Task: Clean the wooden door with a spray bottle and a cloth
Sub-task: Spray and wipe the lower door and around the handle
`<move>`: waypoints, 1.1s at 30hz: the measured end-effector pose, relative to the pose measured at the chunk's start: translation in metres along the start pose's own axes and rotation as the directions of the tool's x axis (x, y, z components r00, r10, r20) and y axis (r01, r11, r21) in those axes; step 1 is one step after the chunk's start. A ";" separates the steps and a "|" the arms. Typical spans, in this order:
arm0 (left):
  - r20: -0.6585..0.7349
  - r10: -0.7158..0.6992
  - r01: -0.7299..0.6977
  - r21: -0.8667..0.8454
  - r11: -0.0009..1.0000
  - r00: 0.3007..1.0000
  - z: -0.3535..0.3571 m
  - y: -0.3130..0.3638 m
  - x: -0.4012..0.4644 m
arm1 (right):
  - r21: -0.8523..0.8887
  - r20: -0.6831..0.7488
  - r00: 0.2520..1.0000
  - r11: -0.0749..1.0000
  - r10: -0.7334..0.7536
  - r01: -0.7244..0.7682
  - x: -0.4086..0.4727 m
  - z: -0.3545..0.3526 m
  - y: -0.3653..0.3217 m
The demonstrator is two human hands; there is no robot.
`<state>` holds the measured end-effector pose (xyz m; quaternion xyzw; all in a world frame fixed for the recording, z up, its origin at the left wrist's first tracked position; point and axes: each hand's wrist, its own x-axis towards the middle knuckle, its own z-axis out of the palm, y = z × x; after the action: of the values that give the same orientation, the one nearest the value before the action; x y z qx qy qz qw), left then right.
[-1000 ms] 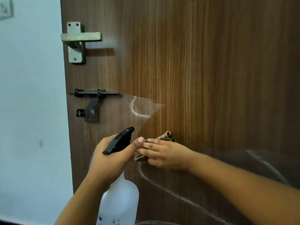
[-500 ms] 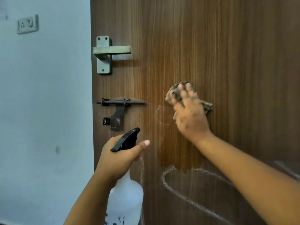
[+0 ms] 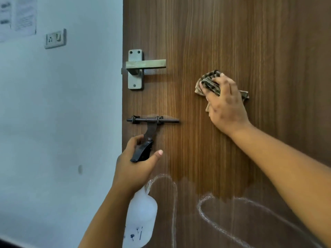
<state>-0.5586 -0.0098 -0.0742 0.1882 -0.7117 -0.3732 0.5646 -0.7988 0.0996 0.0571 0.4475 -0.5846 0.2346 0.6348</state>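
Note:
The brown wooden door (image 3: 250, 42) fills the right of the head view. My right hand (image 3: 225, 106) presses a crumpled striped cloth (image 3: 208, 83) against the door, to the right of the lever handle, with fingers curled over the cloth. My left hand (image 3: 136, 167) grips the neck of a white translucent spray bottle (image 3: 141, 217) with a black trigger head (image 3: 142, 153), held just in front of the door below the bolt. White chalk-like loops (image 3: 202, 208) mark the lower door, under a darker wet patch.
A metal lever handle (image 3: 143, 66) and a dark sliding bolt (image 3: 152, 120) sit near the door's left edge. A pale wall (image 3: 62, 122) to the left carries a socket plate (image 3: 55, 38) and taped papers (image 3: 18, 17).
My right hand has carried the cloth up the door, from beside the spray bottle to level with the handle. The view has shifted left and up. The left hand still holds the bottle.

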 end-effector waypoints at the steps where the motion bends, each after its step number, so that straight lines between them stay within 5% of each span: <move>1: 0.022 -0.008 0.008 -0.008 1.000 1.000 0.003 -0.002 0.004 | -0.008 -0.011 0.998 0.998 0.066 -0.066 -0.004 0.002 -0.011; 3: 0.048 -0.036 0.036 -0.012 0.999 0.998 0.010 -0.005 0.010 | -0.016 -0.016 0.990 0.990 0.141 -0.141 -0.017 0.010 -0.033; 14: -0.004 -0.038 0.039 0.015 0.999 0.999 -0.002 0.008 0.023 | 0.022 0.007 0.998 0.998 -0.065 0.065 -0.063 0.021 -0.069; 20: 0.049 -0.072 0.072 0.002 0.997 0.996 -0.012 0.019 0.021 | 0.194 -0.157 0.984 0.980 0.079 -0.048 -0.076 0.028 -0.102; 28: 0.158 -0.092 0.091 0.012 0.996 0.983 -0.027 0.035 0.031 | 0.138 -0.151 0.985 0.989 0.082 -0.061 -0.090 0.036 -0.122; 33: 0.178 -0.123 0.132 -0.042 0.990 0.976 -0.030 0.034 0.029 | 0.165 -0.055 0.972 0.958 -0.229 0.235 -0.115 0.039 -0.146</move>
<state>-0.5336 -0.0171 -0.0278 0.1850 -0.7346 -0.4426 0.4797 -0.7239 0.0209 -0.0985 0.5613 -0.4946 0.2156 0.6276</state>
